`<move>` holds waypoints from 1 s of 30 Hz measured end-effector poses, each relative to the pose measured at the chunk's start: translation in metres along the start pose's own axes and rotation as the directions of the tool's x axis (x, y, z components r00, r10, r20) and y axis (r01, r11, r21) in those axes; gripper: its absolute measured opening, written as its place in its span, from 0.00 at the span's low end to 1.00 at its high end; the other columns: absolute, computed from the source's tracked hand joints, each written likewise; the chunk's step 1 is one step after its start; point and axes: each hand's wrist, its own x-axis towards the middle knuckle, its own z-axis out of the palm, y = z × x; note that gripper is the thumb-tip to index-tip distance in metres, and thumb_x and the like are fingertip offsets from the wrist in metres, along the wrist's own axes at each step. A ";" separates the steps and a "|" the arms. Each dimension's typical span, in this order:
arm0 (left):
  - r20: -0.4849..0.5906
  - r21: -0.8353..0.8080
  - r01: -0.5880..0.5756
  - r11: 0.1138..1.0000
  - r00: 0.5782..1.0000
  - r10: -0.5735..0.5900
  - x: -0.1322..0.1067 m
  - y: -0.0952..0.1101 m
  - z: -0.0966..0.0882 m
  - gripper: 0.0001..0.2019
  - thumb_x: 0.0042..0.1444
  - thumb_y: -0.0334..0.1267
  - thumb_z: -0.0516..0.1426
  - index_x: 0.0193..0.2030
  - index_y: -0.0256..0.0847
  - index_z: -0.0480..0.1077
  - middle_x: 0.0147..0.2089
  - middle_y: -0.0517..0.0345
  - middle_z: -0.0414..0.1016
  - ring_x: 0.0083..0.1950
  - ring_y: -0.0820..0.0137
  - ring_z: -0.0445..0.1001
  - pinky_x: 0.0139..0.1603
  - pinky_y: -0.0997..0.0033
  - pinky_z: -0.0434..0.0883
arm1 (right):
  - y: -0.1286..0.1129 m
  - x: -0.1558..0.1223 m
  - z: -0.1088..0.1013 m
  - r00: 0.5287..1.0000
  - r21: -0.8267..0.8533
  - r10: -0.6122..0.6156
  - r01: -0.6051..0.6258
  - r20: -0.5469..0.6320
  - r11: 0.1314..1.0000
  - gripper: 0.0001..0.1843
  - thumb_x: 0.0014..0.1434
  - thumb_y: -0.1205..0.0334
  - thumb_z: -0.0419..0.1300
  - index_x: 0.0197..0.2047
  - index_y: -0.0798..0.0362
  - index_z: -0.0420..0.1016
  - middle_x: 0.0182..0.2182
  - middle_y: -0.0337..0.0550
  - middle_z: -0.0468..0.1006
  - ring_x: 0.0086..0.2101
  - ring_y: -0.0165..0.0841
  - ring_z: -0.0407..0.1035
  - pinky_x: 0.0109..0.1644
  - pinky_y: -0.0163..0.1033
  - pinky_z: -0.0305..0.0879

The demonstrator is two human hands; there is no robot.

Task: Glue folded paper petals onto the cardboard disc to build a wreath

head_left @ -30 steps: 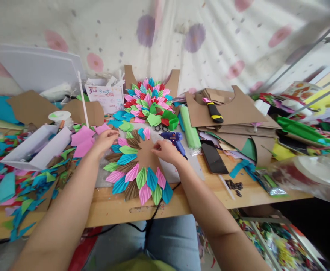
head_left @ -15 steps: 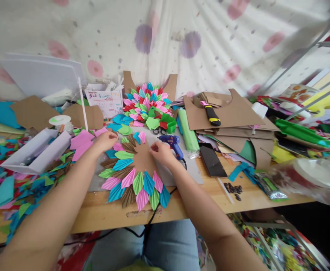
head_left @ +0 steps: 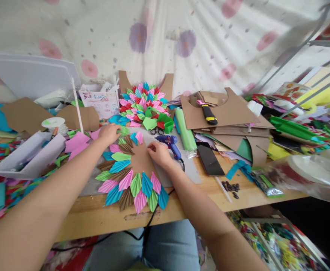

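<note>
As the head view looks down over the table (head_left: 91, 214), a cardboard piece (head_left: 143, 160) lies on a grey mat (head_left: 191, 171), its bare middle facing up. Pleated paper leaves (head_left: 136, 184) in pink, green, blue and brown fan out around its left and near sides, the lowest ones reaching past the mat. A few smaller leaves stand at its far edge.

The left hand (head_left: 109, 134) is beyond the cardboard's far left side, its fingers bent at some green paper pieces (head_left: 123, 131); whether it grips one cannot be told. The right hand (head_left: 159, 153) is at the cardboard's right edge, thumb and fingertips drawn together; whether they pinch anything is too small to see.

Just beyond the right hand lies a blue glue gun (head_left: 167, 141), with a green roll (head_left: 185, 130) and a phone (head_left: 210, 160) to its right. Farther back, a colourful paper bunch (head_left: 145, 98) sits against more cardboard. A yellow-and-black cutter (head_left: 209, 114) rests on stacked cardboard sheets (head_left: 224, 114). An open white box (head_left: 47, 156) stands at left.
</note>
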 end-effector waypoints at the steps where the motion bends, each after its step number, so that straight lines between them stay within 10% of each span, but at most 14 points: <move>1: 0.019 0.013 0.005 1.000 1.000 -0.005 0.000 0.001 0.000 0.13 0.54 0.38 0.53 0.43 0.41 0.72 0.48 0.49 0.73 0.47 0.57 0.72 0.43 0.64 0.67 | -0.001 0.000 0.000 1.000 0.006 -0.006 0.007 -0.008 1.000 0.05 0.52 0.69 0.57 0.32 0.54 0.74 0.29 0.40 0.77 0.31 0.30 0.69 0.36 0.33 0.62; 30: -0.012 0.040 -0.069 0.997 0.997 0.070 0.007 -0.002 0.000 0.09 0.54 0.35 0.50 0.35 0.42 0.72 0.43 0.51 0.74 0.42 0.61 0.72 0.37 0.67 0.65 | -0.009 -0.005 -0.001 0.994 0.100 -0.085 0.092 -0.075 0.991 0.07 0.51 0.70 0.53 0.31 0.54 0.72 0.28 0.39 0.74 0.31 0.31 0.67 0.38 0.36 0.62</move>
